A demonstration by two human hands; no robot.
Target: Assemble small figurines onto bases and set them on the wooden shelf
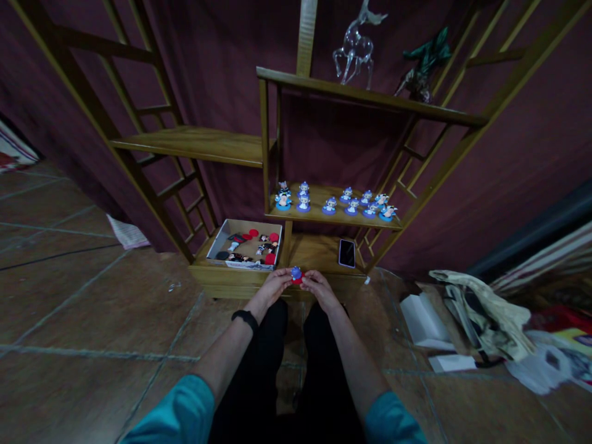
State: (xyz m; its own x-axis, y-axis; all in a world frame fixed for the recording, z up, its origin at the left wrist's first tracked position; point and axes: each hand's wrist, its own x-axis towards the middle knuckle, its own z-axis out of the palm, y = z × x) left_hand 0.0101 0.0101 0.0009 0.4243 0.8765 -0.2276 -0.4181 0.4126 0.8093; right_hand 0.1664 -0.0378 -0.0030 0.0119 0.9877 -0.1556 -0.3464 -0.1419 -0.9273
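Note:
Between the fingertips of both hands is a small purple-haired figurine [296,272] on a red base. My left hand [276,283] pinches it from the left, and my right hand [320,287] pinches the base from the right. Just beyond the left hand, an open cardboard box [219,238] holds several dark-and-red figurines and loose red round bases [271,259]. On the shelf above stand several purple-and-white figurines [330,205] on round bases, with blue-based ones such as the figurine [283,201] at the ends.
A phone [346,253] lies on the low shelf at right. The wooden shelf unit [198,143] bears a glass deer [356,46] and a green statue [425,61] on top. White boxes [425,320], a cloth bag [485,314] and a plastic bag [539,367] lie on the tiled floor at right.

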